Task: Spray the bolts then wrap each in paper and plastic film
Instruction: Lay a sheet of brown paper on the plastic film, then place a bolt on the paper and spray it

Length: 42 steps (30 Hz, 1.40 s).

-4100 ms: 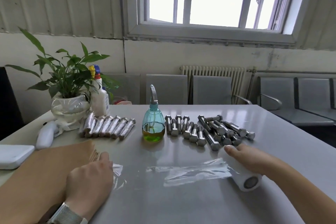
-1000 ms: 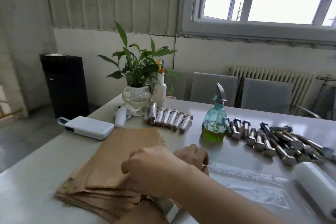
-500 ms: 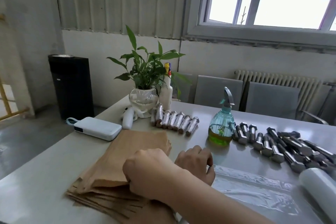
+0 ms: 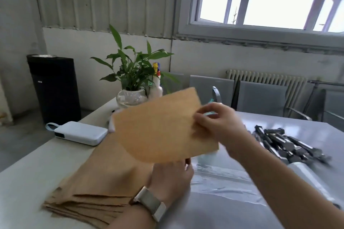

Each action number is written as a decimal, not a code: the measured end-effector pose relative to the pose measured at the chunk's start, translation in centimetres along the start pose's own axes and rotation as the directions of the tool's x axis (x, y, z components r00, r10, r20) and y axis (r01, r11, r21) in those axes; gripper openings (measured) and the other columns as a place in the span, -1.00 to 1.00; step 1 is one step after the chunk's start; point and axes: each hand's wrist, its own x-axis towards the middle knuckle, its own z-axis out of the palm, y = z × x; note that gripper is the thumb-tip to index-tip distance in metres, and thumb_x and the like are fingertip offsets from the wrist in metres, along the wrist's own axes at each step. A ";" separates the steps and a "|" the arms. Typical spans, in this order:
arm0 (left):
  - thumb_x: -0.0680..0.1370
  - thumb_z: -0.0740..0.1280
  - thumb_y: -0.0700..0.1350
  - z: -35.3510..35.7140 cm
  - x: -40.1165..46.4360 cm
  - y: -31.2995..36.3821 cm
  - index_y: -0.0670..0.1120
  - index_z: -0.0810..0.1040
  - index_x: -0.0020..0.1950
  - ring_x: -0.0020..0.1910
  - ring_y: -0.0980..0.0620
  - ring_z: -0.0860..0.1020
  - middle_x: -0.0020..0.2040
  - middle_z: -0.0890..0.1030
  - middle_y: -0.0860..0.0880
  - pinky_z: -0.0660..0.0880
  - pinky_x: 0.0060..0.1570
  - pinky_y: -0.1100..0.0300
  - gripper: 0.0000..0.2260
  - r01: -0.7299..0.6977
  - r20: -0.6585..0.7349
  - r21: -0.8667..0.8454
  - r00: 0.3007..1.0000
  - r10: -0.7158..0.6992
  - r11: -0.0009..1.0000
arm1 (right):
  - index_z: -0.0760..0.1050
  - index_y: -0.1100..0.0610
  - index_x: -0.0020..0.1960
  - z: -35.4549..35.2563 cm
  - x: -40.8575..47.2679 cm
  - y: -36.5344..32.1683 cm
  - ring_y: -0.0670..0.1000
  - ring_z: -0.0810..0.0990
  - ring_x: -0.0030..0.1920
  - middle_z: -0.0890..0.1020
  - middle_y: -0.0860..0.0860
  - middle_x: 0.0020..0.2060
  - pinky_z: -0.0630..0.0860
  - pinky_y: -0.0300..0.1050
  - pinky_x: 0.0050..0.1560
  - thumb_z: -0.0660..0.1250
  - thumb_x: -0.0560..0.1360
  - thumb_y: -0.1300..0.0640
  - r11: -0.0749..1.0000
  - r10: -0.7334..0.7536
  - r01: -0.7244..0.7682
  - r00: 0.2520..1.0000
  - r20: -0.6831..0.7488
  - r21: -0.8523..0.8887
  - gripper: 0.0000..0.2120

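While the head view blurs, I see a tan paper sheet (image 4: 160,126) raised over the desk's (image 4: 28,176) left half, above the paper stack (image 4: 104,178). My right hand (image 4: 216,122) pinches its right edge, fingers (image 4: 200,117) curled; my left hand (image 4: 171,174) touches the lower edge, its grip hidden. Half a second ago both hands lay on the stack. Bolts (image 4: 284,145) lie near the right edge, plastic film (image 4: 223,178) in front of them.

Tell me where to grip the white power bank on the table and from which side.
Judging by its pose, grip the power bank across its two long sides, coming from above: it lies flat, a slim rounded slab. Its loop at the left end is another hold.
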 end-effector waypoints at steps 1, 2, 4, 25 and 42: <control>0.60 0.08 0.10 -0.1 -0.1 0.4 -0.03 0.51 0.07 -0.03 -0.09 0.61 -0.05 0.65 -0.01 0.43 -0.10 0.20 -0.70 0.017 -0.022 0.066 1.000 -0.015 0.998 | 0.59 0.13 -0.12 -2.7 0.0 1.0 -0.05 0.61 -0.44 0.68 0.05 -0.34 0.46 -0.26 -0.52 0.46 0.49 0.20 0.999 0.045 -0.047 0.995 -0.091 -0.019 -0.95; 0.59 0.11 0.09 -0.2 -0.2 0.5 -0.02 0.52 0.05 -0.04 -0.07 0.62 -0.06 0.65 0.00 0.47 -0.07 0.17 -0.73 0.006 -0.081 0.099 0.997 0.002 0.995 | 0.61 0.13 -0.08 -5.1 -0.2 2.1 -0.02 0.59 -0.39 0.67 0.08 -0.28 0.45 -0.24 -0.52 0.46 0.49 0.19 0.994 0.099 -0.104 0.982 -0.160 -0.021 -0.96; 0.53 0.28 0.02 -0.9 -0.2 0.3 -0.02 0.56 -0.05 -0.10 -0.05 0.63 -0.14 0.66 0.00 0.52 -0.06 0.12 -0.86 -0.028 -0.170 0.168 0.984 0.057 0.985 | 0.59 0.21 0.02 -8.9 -1.3 4.6 0.07 0.59 -0.36 0.65 0.18 -0.18 0.48 -0.18 -0.50 0.43 0.51 0.23 0.974 0.223 -0.226 0.950 -0.220 0.011 -0.89; 0.42 0.48 -0.02 -1.9 -0.2 1.2 0.22 0.49 -0.16 -0.18 0.25 0.50 -0.25 0.57 0.21 0.33 -0.15 0.26 -0.80 -0.051 -0.050 -0.150 0.998 0.044 0.987 | 0.39 -0.04 0.23 -12.8 -4.3 10.8 0.09 0.55 0.20 0.58 0.00 0.18 0.44 -0.08 -0.04 0.32 0.50 -0.12 0.272 0.177 -0.088 0.983 -0.040 -0.958 -0.65; 0.34 0.23 0.25 -2.1 1.1 0.6 0.27 0.48 -0.15 -0.14 0.31 0.46 -0.22 0.52 0.23 0.39 0.00 0.30 -0.84 -0.341 0.080 -0.184 0.930 0.359 0.922 | 0.58 0.09 0.14 -11.2 15.2 10.8 0.05 0.54 -0.09 0.62 0.05 0.04 0.53 -0.15 -0.23 0.41 0.43 0.19 0.258 0.266 0.191 0.928 0.260 -0.947 -0.72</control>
